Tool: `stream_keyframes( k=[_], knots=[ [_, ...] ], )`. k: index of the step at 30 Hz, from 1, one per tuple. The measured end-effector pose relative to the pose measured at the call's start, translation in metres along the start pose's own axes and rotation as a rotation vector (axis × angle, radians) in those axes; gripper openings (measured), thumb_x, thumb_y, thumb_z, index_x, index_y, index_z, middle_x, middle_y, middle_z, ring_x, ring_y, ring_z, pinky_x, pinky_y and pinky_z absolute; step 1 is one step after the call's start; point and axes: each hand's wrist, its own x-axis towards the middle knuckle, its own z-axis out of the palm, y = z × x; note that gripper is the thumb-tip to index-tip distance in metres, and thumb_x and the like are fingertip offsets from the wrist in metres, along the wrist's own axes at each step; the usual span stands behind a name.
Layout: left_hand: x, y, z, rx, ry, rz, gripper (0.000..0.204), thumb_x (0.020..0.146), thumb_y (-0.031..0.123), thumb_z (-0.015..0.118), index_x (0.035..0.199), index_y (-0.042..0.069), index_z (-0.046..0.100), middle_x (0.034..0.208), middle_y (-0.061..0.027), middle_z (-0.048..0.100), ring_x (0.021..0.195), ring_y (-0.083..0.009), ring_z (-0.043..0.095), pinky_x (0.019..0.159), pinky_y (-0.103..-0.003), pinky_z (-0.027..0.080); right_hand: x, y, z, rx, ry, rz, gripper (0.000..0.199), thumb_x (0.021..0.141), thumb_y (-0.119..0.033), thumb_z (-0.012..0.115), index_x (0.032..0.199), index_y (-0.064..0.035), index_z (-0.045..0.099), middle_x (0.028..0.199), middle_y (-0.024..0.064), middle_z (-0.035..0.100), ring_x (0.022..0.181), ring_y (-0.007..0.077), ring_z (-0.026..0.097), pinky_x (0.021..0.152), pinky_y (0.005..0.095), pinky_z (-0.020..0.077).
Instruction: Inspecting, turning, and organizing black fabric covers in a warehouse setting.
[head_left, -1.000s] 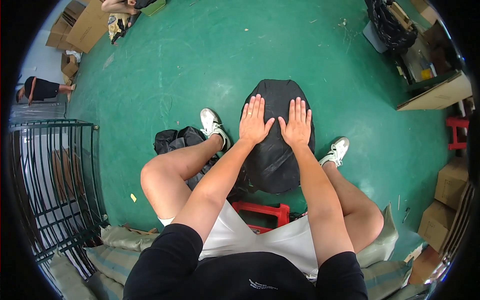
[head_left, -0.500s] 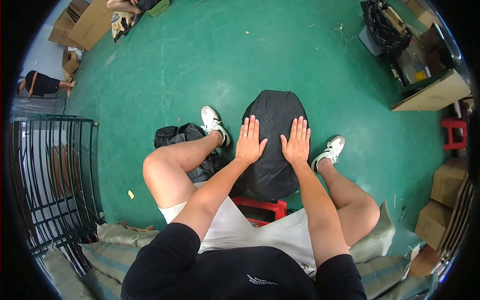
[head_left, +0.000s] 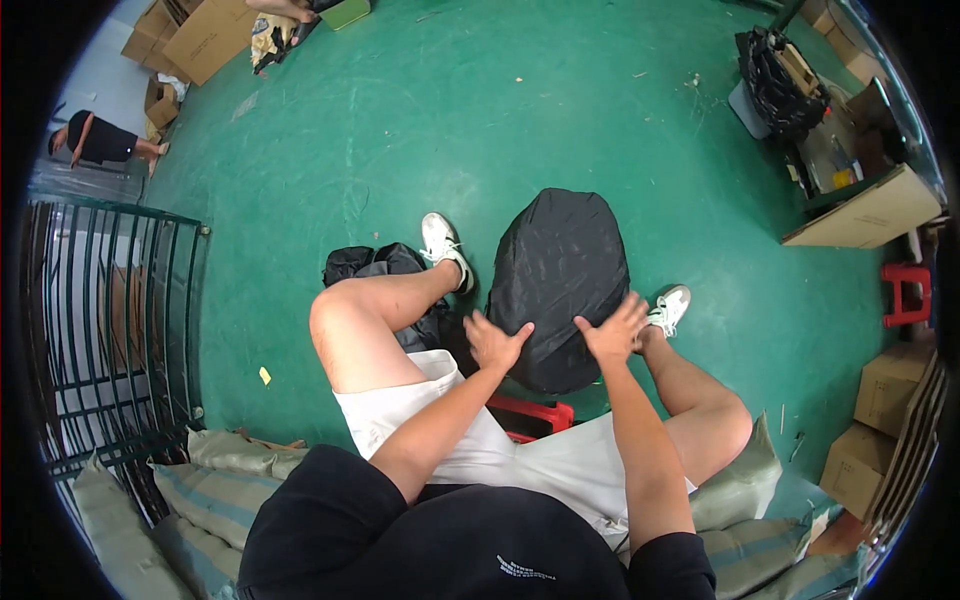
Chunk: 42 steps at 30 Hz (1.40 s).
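Note:
A black oval bundle, covered in thin, slightly creased fabric, rests between my legs. Under its near end a red plastic stool shows. My left hand is at the bundle's near left side, thumb on the fabric and fingers apart, reaching past the edge. On the near right side my right hand has its thumb against the cover and its spread fingers, a little blurred, over the edge. Neither hand grips anything. Beside my left leg lies a pile of black fabric, partly hidden by the leg.
A dark green metal rack stands at the left. Stuffed woven sacks lie around me. Cardboard boxes and another red stool are at the right. A person is at the far left; another's legs show at the top.
Both hands have slid back toward me from the top of the bundle to its near sides, with the fingers spreading apart. The view has shifted slightly.

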Motion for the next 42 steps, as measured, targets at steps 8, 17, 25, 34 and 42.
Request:
stream_keyframes(
  k=[8,17,25,34,42],
  knots=[
    [-0.012,-0.011,0.004,-0.953,-0.709,-0.644,0.107,0.072,0.056,0.079,0.150,0.008,0.023,0.144,-0.0179,0.044,0.126,-0.0361,0.050,0.103,-0.059,0.039,0.010,0.035,-0.010,0.733,-0.742,0.683,0.129,0.063,-0.061,0.082,0.154,-0.0152,0.004,0.158,0.0138,0.019,0.142,0.0399,0.025,0.104,0.0701,0.0235],
    [0.029,0.028,0.008,-0.773,-0.606,-0.529,0.100,0.072,0.057,0.079,0.146,0.005,0.035,0.145,-0.0179,0.044,0.129,-0.0357,0.048,0.105,-0.058,0.036,0.043,0.012,-0.014,0.775,-0.591,0.546,0.107,0.066,-0.055,0.083,0.149,-0.0147,0.029,0.147,0.0139,0.042,0.131,0.0378,0.042,0.097,0.0639,0.0333],
    [0.063,0.019,0.000,-0.709,-0.848,-0.505,0.101,0.075,0.059,0.075,0.149,0.008,0.028,0.152,-0.0153,0.032,0.133,-0.0356,0.042,0.107,-0.054,0.035,0.074,0.020,-0.016,0.718,-0.595,0.467,0.099,0.075,-0.051,0.078,0.149,-0.0094,0.026,0.149,0.0195,0.037,0.136,0.0422,0.035,0.098,0.0729,0.0298],
    [0.085,-0.085,0.060,0.239,-0.269,-0.101,0.060,0.073,0.028,0.075,0.122,0.003,0.053,0.115,-0.0208,0.064,0.111,-0.0339,0.061,0.093,-0.044,0.049,0.029,0.003,-0.159,0.055,-0.349,-0.492,0.074,0.080,-0.039,0.075,0.135,0.0024,0.048,0.121,0.0269,0.060,0.119,0.0378,0.056,0.098,0.0400,0.0455],
    [0.104,-0.084,0.095,0.302,-0.247,-0.267,0.026,0.077,0.028,0.070,0.096,0.011,0.076,0.103,-0.0110,0.072,0.099,-0.0296,0.067,0.093,-0.039,0.050,0.037,-0.011,-0.154,-0.309,-0.354,-0.619,0.062,0.083,-0.027,0.068,0.134,0.0021,0.049,0.121,0.0276,0.060,0.113,0.0402,0.058,0.096,0.0439,0.0463]
  ],
)
